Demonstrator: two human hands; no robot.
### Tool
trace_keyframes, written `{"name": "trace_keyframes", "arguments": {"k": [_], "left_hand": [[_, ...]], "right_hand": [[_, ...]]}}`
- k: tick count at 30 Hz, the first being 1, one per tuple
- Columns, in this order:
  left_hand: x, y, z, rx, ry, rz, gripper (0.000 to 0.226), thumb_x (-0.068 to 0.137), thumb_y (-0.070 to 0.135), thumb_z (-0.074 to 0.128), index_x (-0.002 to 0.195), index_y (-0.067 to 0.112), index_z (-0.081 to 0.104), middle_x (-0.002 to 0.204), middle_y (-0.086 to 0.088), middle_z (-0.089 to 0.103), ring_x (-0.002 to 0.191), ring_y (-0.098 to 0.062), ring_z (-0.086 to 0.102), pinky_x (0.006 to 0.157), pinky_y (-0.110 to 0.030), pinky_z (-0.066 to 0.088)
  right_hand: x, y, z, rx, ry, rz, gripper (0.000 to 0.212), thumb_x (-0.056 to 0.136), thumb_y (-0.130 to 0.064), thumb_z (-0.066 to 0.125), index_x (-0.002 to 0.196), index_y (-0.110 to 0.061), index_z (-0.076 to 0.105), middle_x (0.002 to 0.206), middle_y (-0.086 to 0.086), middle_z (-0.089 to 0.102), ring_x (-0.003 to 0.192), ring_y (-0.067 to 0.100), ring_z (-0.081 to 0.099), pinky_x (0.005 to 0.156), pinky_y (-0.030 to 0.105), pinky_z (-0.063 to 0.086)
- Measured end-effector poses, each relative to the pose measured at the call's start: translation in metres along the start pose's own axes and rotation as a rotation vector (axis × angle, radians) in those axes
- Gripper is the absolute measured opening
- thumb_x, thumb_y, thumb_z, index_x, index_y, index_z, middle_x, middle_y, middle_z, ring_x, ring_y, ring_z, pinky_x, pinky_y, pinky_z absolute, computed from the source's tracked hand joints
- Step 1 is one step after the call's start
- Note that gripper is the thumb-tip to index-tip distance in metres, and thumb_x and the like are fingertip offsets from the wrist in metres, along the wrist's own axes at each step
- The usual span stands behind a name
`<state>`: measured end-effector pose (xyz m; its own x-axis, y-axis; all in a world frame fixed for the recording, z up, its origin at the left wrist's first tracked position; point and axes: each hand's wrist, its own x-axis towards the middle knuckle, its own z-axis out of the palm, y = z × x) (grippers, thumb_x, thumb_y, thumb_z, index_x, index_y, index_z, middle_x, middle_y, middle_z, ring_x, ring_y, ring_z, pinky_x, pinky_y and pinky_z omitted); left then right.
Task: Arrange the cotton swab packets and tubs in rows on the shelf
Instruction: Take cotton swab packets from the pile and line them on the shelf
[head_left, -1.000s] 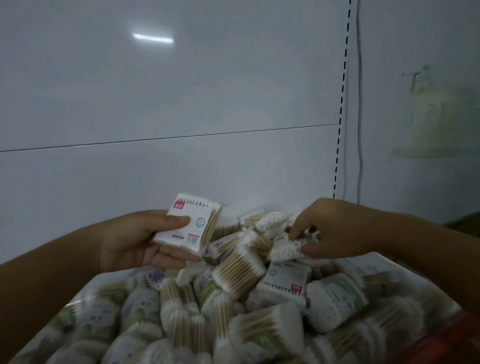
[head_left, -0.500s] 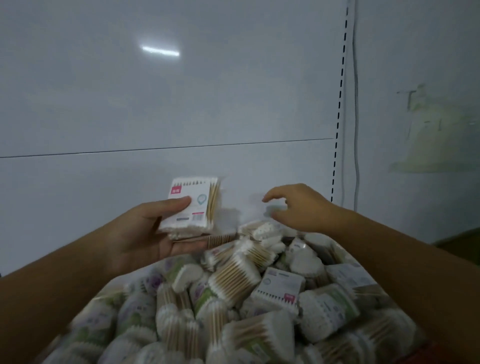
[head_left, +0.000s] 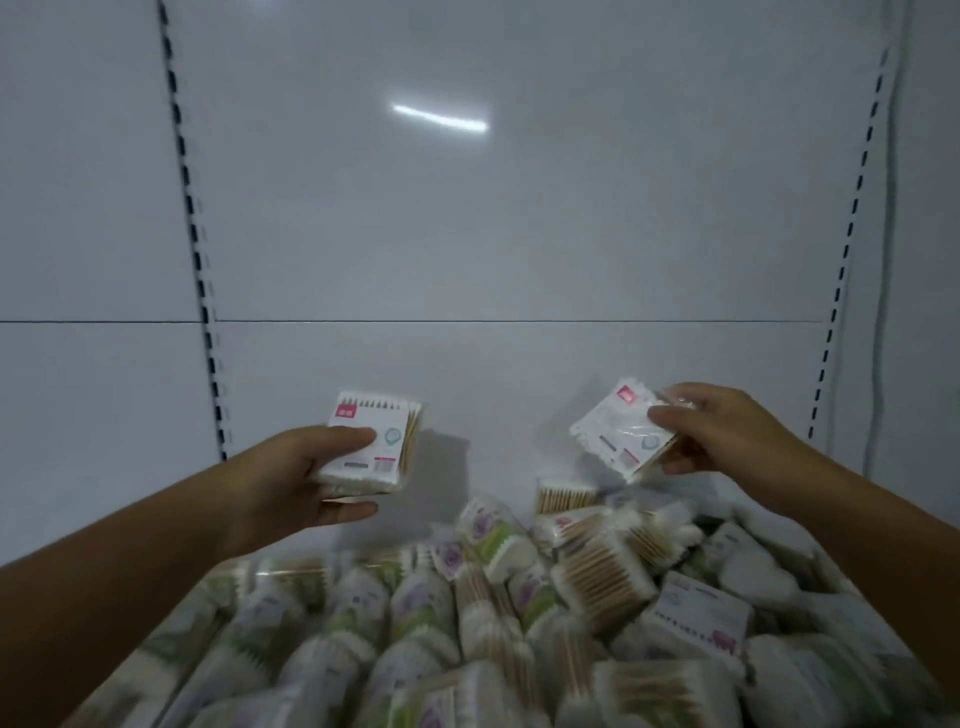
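My left hand (head_left: 306, 480) grips a small stack of white cotton swab packets (head_left: 376, 441) with a red label, held upright above the pile. My right hand (head_left: 717, 434) pinches another white packet (head_left: 615, 434), tilted on a corner, up to the right. Below both hands lies a big heap of swab packets (head_left: 519, 613), white, green-labelled and purple-labelled, with wooden sticks showing, heaped without order.
The white back panel (head_left: 467, 234) of the shelving rises behind the heap, with slotted uprights at the left (head_left: 200, 291) and the right (head_left: 841, 270). A grey cable (head_left: 880, 312) runs down beside the right upright.
My right hand, which hovered holding nothing over the pile, now holds a packet lifted clear of it. My left hand keeps its packets. The view has swung left and up.
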<state>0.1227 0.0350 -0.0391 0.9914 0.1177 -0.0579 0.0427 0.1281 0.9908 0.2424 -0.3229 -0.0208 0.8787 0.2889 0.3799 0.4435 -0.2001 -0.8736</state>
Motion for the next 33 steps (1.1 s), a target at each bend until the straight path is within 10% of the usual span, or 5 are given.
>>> {"name": "trace_keyframes", "arguments": {"k": [11, 19, 29, 33], "left_hand": [[-0.17, -0.01, -0.173, 0.181, 0.194, 0.096, 0.048, 0.066, 0.045, 0.074, 0.103, 0.015, 0.072, 0.098, -0.005, 0.075, 0.088, -0.018, 0.072, 0.066, -0.034, 0.058], [-0.309, -0.047, -0.302, 0.073, 0.412, 0.132, 0.064, 0.062, 0.049, 0.077, 0.116, 0.016, 0.065, 0.109, -0.004, 0.072, 0.102, -0.02, 0.069, 0.077, -0.032, 0.057], [-0.4, -0.07, -0.445, -0.071, 0.714, 0.11, 0.024, 0.085, 0.021, 0.068, 0.105, 0.008, 0.066, 0.096, -0.011, 0.075, 0.085, -0.025, 0.073, 0.065, -0.03, 0.058], [-0.413, -0.077, -0.505, -0.071, 0.764, 0.101, 0.03, 0.083, 0.026, 0.07, 0.108, 0.011, 0.065, 0.098, -0.01, 0.075, 0.087, -0.025, 0.073, 0.067, -0.031, 0.058]], "right_hand": [[-0.065, -0.135, 0.284, 0.206, -0.636, -0.047, 0.04, 0.069, -0.034, 0.067, 0.1, -0.008, 0.069, 0.078, 0.012, 0.068, 0.061, 0.019, 0.064, 0.05, 0.023, 0.052], [-0.123, -0.203, 0.505, 0.134, -0.89, -0.175, 0.016, 0.089, -0.026, 0.064, 0.098, -0.017, 0.073, 0.072, 0.0, 0.068, 0.058, 0.009, 0.061, 0.056, 0.02, 0.051], [-0.166, -0.261, 0.681, 0.169, -1.128, -0.188, 0.046, 0.078, -0.05, 0.059, 0.096, -0.009, 0.069, 0.084, 0.007, 0.072, 0.07, 0.015, 0.066, 0.061, 0.026, 0.055], [-0.163, -0.27, 0.752, 0.164, -1.223, -0.249, 0.024, 0.082, -0.02, 0.072, 0.102, -0.008, 0.065, 0.091, 0.012, 0.071, 0.076, 0.015, 0.068, 0.06, 0.023, 0.053]]}}
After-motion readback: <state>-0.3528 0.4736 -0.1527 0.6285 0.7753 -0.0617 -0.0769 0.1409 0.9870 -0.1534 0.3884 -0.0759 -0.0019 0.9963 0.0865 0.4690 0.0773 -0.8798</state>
